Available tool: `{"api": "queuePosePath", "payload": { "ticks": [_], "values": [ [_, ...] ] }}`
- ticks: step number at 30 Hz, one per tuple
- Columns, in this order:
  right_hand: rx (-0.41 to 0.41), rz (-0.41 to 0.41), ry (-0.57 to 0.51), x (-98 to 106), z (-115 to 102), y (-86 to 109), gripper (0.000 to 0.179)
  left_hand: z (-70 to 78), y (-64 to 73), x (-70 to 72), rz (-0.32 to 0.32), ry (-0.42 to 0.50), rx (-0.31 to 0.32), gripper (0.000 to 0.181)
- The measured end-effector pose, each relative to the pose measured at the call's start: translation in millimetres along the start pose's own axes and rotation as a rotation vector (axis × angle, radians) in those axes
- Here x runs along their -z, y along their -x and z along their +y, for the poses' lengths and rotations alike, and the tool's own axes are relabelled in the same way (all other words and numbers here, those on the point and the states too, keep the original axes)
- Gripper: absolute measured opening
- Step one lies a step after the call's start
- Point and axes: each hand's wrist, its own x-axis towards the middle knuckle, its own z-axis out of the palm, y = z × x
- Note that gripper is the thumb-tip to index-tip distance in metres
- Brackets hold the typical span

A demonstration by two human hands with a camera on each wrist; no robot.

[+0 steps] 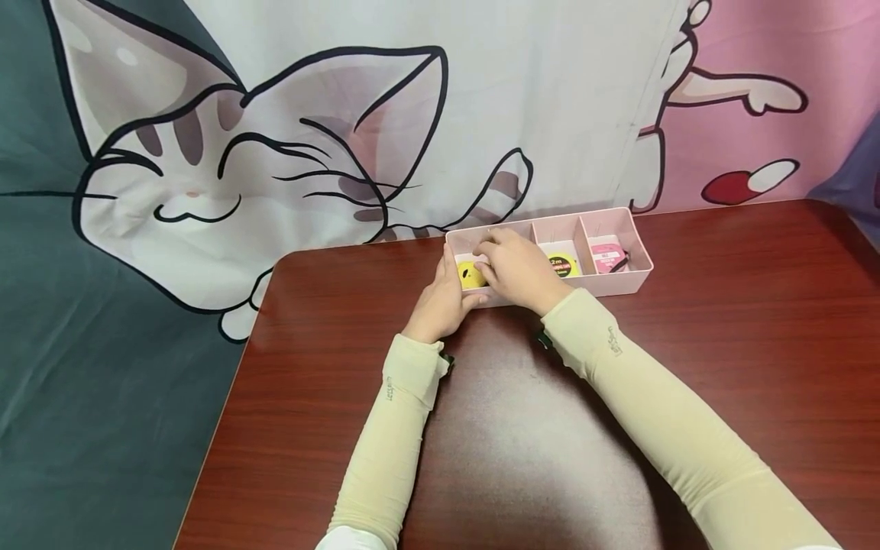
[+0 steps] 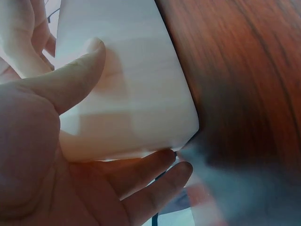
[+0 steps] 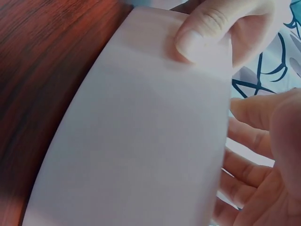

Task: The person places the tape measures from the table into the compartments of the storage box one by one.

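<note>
A pink divided box stands at the table's back edge. My left hand grips its left end, thumb on the front wall and fingers along the end wall; the left wrist view shows the same hand. My right hand reaches over the front wall into the left compartment, beside a yellow rounded thing with dark marks. In the right wrist view, thumb and fingers of that hand are spread apart, fingertips hidden behind the wall. No held thing shows there.
The middle compartment holds a yellow round tape measure marked 2m. A pink item with a black strap lies in the right compartment. Behind the reddish-brown table hangs a cartoon cat curtain.
</note>
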Motion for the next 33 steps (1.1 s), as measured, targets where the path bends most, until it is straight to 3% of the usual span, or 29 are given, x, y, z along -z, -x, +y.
{"api": "queuePosePath", "payload": {
  "ticks": [12,19,26,33],
  "values": [
    [-0.085,0.05,-0.033,12,-1,7.6,0.039,-2.9,-2.0,3.1,-0.019,0.056,0.018,0.113],
    [-0.157,0.094,-0.119,22,2,13.6,0.045,-6.3,-1.4,7.5,0.022,0.107,0.014,0.113],
    [-0.128,0.185,-0.105,30,11,21.9,0.044,-4.7,2.5,11.6,0.032,0.142,0.041,0.114],
    [-0.14,0.218,-0.057,39,19,33.8,0.046,-5.4,4.7,16.2,0.063,0.145,0.038,0.109]
  ]
}}
